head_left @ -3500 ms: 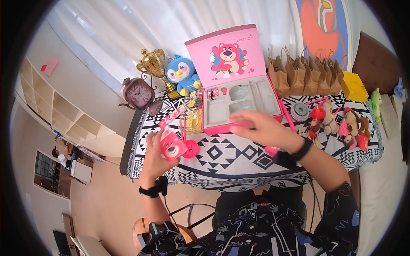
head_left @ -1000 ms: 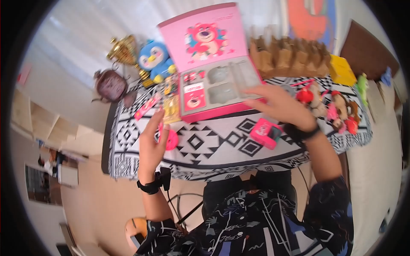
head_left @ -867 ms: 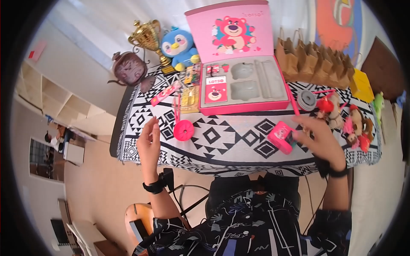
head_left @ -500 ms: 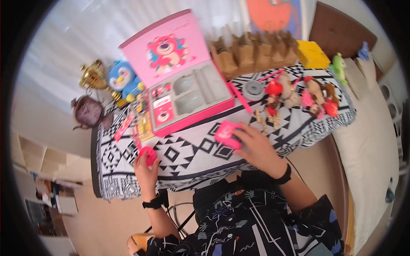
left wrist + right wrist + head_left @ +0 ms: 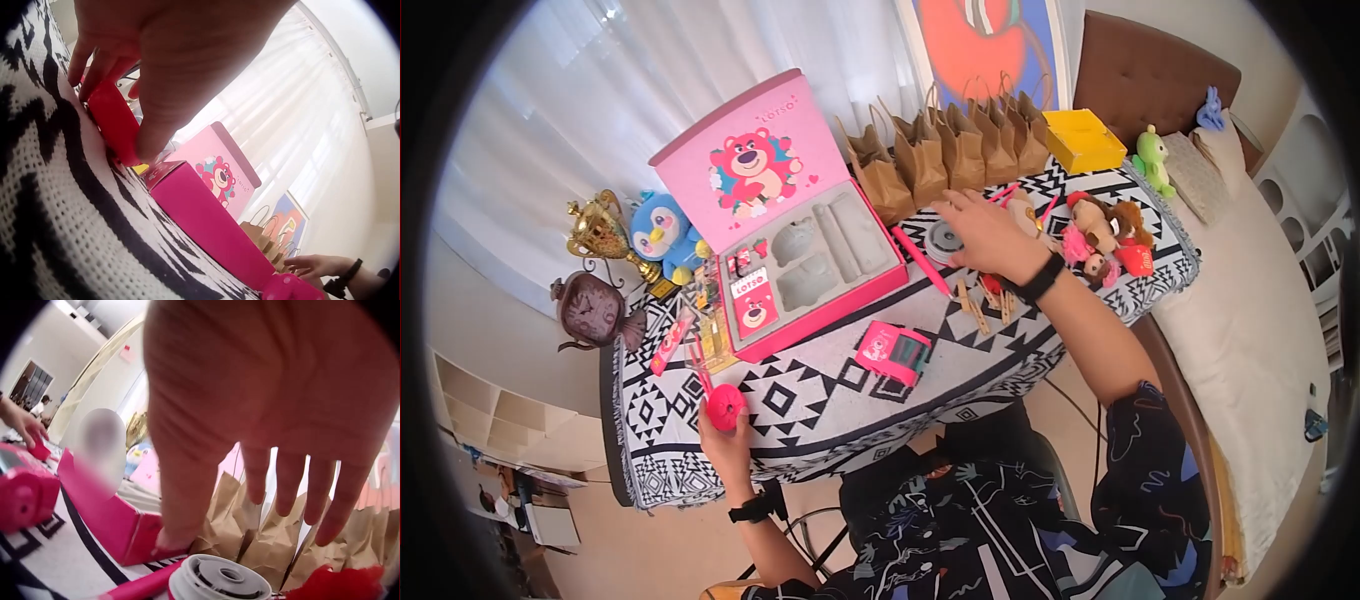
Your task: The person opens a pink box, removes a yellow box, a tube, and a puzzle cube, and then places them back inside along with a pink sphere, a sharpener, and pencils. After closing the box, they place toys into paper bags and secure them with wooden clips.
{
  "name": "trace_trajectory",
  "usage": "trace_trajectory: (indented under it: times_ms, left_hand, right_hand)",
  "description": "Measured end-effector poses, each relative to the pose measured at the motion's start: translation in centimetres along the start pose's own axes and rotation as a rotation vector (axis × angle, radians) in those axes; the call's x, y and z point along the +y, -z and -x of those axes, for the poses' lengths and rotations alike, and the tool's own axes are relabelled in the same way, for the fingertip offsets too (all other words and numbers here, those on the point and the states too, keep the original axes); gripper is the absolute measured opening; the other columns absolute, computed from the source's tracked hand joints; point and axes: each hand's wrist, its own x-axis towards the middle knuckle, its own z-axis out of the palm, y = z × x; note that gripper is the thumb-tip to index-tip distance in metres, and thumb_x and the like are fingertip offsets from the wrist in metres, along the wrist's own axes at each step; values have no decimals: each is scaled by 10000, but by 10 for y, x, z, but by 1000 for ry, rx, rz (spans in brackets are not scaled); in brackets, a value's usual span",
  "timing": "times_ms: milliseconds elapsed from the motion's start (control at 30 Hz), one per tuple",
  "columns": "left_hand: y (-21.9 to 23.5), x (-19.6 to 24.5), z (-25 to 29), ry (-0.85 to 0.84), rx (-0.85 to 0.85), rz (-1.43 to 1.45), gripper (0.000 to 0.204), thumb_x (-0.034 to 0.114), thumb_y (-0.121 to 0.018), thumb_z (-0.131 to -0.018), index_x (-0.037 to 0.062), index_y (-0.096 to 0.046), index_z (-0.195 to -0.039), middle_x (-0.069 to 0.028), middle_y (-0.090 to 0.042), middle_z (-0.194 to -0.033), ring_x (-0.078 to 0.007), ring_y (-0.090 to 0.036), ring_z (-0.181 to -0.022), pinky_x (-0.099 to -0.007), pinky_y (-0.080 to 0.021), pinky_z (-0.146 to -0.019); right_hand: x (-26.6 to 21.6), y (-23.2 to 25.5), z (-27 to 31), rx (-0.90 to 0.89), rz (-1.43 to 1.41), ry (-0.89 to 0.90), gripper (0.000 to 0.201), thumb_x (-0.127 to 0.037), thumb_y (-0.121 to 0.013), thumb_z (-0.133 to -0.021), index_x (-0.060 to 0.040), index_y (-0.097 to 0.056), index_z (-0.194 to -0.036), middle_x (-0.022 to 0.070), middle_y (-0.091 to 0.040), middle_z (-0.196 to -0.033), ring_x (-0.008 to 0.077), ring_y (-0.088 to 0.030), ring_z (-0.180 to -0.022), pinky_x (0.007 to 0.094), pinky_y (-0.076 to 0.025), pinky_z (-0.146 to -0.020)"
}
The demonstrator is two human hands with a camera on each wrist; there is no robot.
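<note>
My left hand (image 5: 727,446) grips a round pink disc (image 5: 727,408) by its edge at the table's left front; in the left wrist view the thumb and fingers (image 5: 147,134) lie on opposite sides of it. My right hand (image 5: 990,236), fingers extended, hovers over a grey round item (image 5: 943,241) right of the pink box. The right wrist view has that grey item (image 5: 220,579) below the spread fingers, apart from them. The open pink box (image 5: 830,312) holds a small card pack (image 5: 753,301) in its grey tray. A pink toy-like case (image 5: 892,353) lies before the box.
Brown paper bags (image 5: 922,165) stand behind, beside a yellow box (image 5: 1085,141). Plush toys (image 5: 1097,228) lie at the right, wooden pegs (image 5: 973,309) nearer. A gold trophy (image 5: 604,238), blue plush (image 5: 664,238) and clock (image 5: 591,309) stand at the left. A pink stick (image 5: 922,262) lies right of the box.
The card pack has gone from my left hand into the box's tray, and that hand has taken hold of the pink disc. My right hand has left the pink case and moved back towards the grey item.
</note>
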Motion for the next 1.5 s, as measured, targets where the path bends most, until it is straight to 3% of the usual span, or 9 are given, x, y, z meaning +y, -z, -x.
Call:
trace_trajectory:
  times_ms: [67, 167, 267, 367, 533, 667, 900, 1167, 1500]
  left_hand:
    - [1, -7, 0, 36, 53, 32, 812, 258, -907, -796, -67, -515, -1429, -264, -619, -1353, -362, -670, -1192, -434, -534, -1022]
    - [17, 12, 6, 246, 20, 318, 896, 162, -933, -774, -29, -431, -1491, -175, -563, -1373, -267, -655, -1175, -391, -545, -1007]
    - [34, 18, 6, 235, 9, 534, 897, 120, -915, -788, -32, -395, -1504, -172, -553, -1389, -253, -618, -1235, -371, -522, -1041]
    - [51, 35, -7, 195, -47, 756, 797, 23, -838, -832, -45, -403, -1496, -163, -531, -1434, -250, -565, -1313, -390, -460, -1127]
    - [49, 108, -58, 69, -249, 1067, 778, 48, -820, -834, -33, -445, -1511, -139, -593, -1388, -240, -582, -1303, -388, -457, -1136]
    - [22, 179, -103, -92, -446, 1326, 778, 31, -815, -834, 14, -460, -1526, -112, -556, -1425, -220, -582, -1284, -371, -469, -1111]
    - [-31, 241, -161, -316, -437, 1205, 904, 36, -861, -814, 99, -392, -1584, -72, -547, -1408, -199, -573, -1292, -367, -553, -1049]
    - [-57, 246, -183, -411, -310, 989, 908, 131, -924, -736, 48, -462, -1513, -163, -563, -1442, -259, -626, -1278, -411, -589, -1023]
    - [-61, 238, -199, -521, -329, 862, 879, 163, -905, -721, 63, -486, -1487, -162, -575, -1411, -304, -623, -1273, -439, -593, -1016]
  right_hand:
    - [2, -15, -21, -60, 166, 99, 650, -159, -905, -687, -31, -652, -1272, 224, -657, -1278, 349, -603, -1267, 467, -535, -982]
    - [10, -37, -49, -636, 110, 48, 659, -88, -924, -571, -45, -694, -1187, 219, -721, -1128, 392, -693, -1131, 484, -570, -913]
    - [18, -26, -62, -691, 72, 88, 744, -273, -901, -619, -86, -674, -1303, 207, -698, -1129, 421, -670, -1096, 488, -547, -920]
    - [43, -16, -61, -279, -268, 110, 788, -410, -867, -649, -85, -663, -1337, 244, -659, -1162, 415, -641, -1097, 441, -530, -972]
    - [-13, 48, -76, -153, -1376, -172, 567, -257, -777, -955, -31, -567, -1431, 13, -646, -1255, 88, -581, -1198, 295, -497, -983]
    - [-46, 27, -103, 27, -1805, -66, 594, -334, -740, -987, -23, -526, -1446, 95, -641, -1355, 188, -608, -1260, 370, -447, -1132]
    - [-94, 12, -145, -129, -2313, -147, 660, -335, -722, -978, 10, -460, -1475, 220, -572, -1447, 390, -549, -1357, 567, -400, -1213]
    - [-107, -18, -163, -90, -1956, -58, 850, -108, -854, -827, -33, -410, -1548, 87, -553, -1437, 210, -517, -1365, 376, -404, -1165]
    - [-95, -7, -166, -171, -1480, 94, 911, -106, -884, -801, -7, -407, -1571, 126, -533, -1473, 236, -512, -1379, 413, -431, -1153]
